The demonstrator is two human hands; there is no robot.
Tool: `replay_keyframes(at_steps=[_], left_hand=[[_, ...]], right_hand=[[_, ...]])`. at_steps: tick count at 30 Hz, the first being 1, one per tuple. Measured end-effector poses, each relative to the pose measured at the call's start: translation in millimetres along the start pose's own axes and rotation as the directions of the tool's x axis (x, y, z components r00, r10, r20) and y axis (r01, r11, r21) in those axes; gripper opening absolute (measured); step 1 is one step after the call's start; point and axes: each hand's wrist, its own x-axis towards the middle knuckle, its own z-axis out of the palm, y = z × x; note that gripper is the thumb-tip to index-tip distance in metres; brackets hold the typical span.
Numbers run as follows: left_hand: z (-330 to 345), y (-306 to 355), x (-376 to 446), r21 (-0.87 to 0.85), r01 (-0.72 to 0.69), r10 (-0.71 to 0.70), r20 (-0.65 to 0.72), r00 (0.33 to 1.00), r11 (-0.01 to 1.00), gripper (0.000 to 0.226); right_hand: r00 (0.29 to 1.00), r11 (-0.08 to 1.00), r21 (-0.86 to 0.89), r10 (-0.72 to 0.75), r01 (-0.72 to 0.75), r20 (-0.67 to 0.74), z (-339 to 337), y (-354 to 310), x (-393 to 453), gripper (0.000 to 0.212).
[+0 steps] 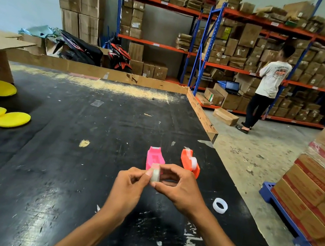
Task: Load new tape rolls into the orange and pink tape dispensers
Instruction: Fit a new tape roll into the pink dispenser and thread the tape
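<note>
Clear tape roll pinched between fingers of left hand and right hand, above pink dispenser

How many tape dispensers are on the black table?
2. The pink dispenser lies just beyond the hands, its well empty. The orange dispenser lies to its right, with a tape roll already in it. None seems hidden.

worktop matt black, scuffed and scratched, cardboard-edged. pink dispenser and orange dispenser glossy plastic. tape roll translucent, smooth. empty core white plastic.
</note>
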Motion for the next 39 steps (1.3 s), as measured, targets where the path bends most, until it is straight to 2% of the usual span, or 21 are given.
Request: replay_keyframes(at_steps=[4, 8, 12, 23, 26, 32, 39], left_hand=[[1, -10, 28, 0.081, 0.047, -0.044, -0.037, 0.998, 0.996, 0.028], [0, -24, 65, 0.234, -0.005, 0.019, -0.055, 0.998, 0.972, 0.021], [3, -40, 88, 0.338, 0.070, -0.034, -0.112, 0.993, 0.939, 0.026], [8, -54, 90, 0.365, 0.109, -0.039, -0.195, 0.980, 0.924, 0.029], [8, -53, 89, 0.354, 0.101, -0.028, -0.204, 0.979, 0.930, 0.026], [10, -56, 87, 0.311, 0.085, -0.017, -0.216, 0.976, 0.946, 0.022], [11, -61, 89, 0.314, 0.100, -0.026, -0.232, 0.972, 0.944, 0.030]], right_hand=[[0.998, 0.997, -0.061, 0.053, -0.054, -0.016, -6, 6, 24, 0.034], [0.994, 0.993, -0.055, 0.102, -0.105, -0.046, -15, 8, 51, 0.032], [0.995, 0.993, -0.073, 0.092, -0.094, -0.027, -18, 14, 73, 0.030], [0.998, 0.967, -0.246, 0.070, -0.067, 0.003, -15, 48, 99, 0.038], [0.995, 0.955, -0.283, 0.102, -0.093, 0.018, -13, 51, 104, 0.032], [0.988, 0.964, -0.240, 0.136, -0.117, 0.066, -17, 56, 103, 0.014], [0.980, 0.959, -0.229, 0.186, -0.165, 0.076, -21, 60, 110, 0.016]])
